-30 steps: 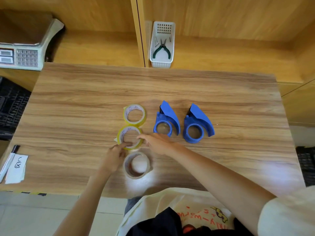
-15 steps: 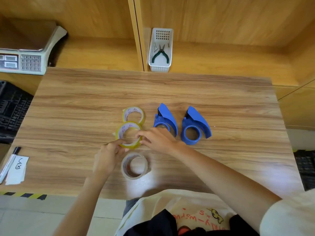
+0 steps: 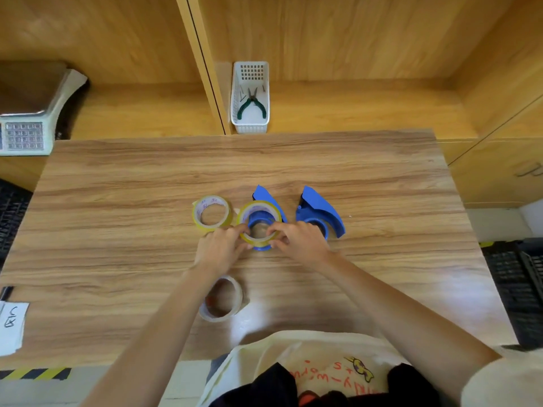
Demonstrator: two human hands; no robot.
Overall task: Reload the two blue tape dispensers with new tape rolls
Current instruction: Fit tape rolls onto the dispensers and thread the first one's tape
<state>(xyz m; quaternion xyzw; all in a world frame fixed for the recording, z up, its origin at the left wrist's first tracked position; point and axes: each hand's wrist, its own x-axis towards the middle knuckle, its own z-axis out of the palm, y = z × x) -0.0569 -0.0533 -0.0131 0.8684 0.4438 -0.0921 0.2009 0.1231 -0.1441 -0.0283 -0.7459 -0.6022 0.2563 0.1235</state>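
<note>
Two blue tape dispensers lie side by side mid-table: the left dispenser and the right dispenser. A yellow-tinted tape roll sits over the left dispenser's round hub, tilted. My left hand pinches the roll's near left rim and my right hand pinches its near right rim. My right hand partly hides the right dispenser's ring. A second yellow tape roll lies flat to the left. A paler clear roll lies nearer me, partly under my left forearm.
The wooden table ends close to my body. A white basket holding green-handled pliers stands on the shelf behind. A weighing scale sits at far left. A paper note lies at the near left edge. Black crates flank the table.
Both hands lifted the nearer yellow roll from the table and carried it right, onto the left dispenser's hub. The camera moved closer.
</note>
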